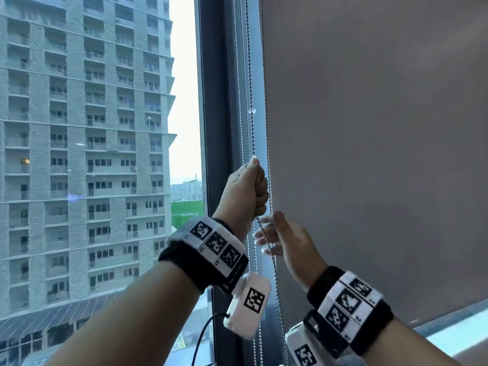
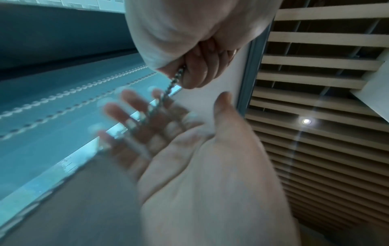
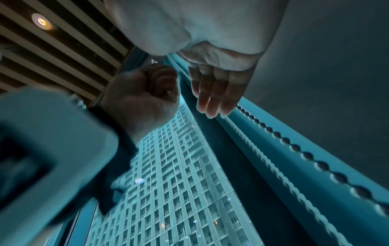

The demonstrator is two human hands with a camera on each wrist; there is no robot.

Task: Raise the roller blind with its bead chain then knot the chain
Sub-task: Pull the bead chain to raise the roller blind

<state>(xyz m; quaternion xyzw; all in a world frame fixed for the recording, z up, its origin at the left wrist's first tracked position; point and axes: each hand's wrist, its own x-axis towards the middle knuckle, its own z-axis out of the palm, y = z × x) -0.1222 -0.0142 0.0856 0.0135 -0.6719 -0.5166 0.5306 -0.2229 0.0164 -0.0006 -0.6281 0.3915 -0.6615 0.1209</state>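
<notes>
Bead chain (image 1: 253,143) is fisted in the left hand (image 1: 244,191); the right hand (image 1: 282,239), fingers spread, may snatch the wrong strand, lowering the roller blind (image 1: 369,154).

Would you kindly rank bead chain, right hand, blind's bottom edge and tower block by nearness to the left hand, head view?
1. bead chain, in left hand.
2. right hand, just below.
3. blind's bottom edge, lower right.
4. tower block, outside.
</notes>
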